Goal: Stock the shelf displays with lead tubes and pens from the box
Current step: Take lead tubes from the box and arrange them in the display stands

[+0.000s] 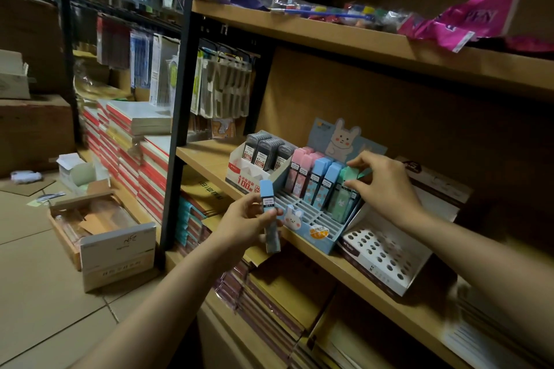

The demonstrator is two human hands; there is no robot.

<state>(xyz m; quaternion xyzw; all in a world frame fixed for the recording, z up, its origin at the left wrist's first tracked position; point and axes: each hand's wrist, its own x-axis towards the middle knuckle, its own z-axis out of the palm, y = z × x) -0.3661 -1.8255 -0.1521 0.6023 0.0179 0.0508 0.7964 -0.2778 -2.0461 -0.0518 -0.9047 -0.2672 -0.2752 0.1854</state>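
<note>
Left hand [244,220] pinches a blue lead tube [269,216] upright, just in front of the bunny display [311,226] on the middle shelf [207,159]. Right hand [382,184] pinches the cap of a green tube [344,192] standing in the display's right rows. Pink and blue tubes [311,180] fill the rows beside it. Grey-tube box [254,171] touches the display's left side; holed pen tray [386,252] sits right. Open box [102,231] on the floor, well apart.
</note>
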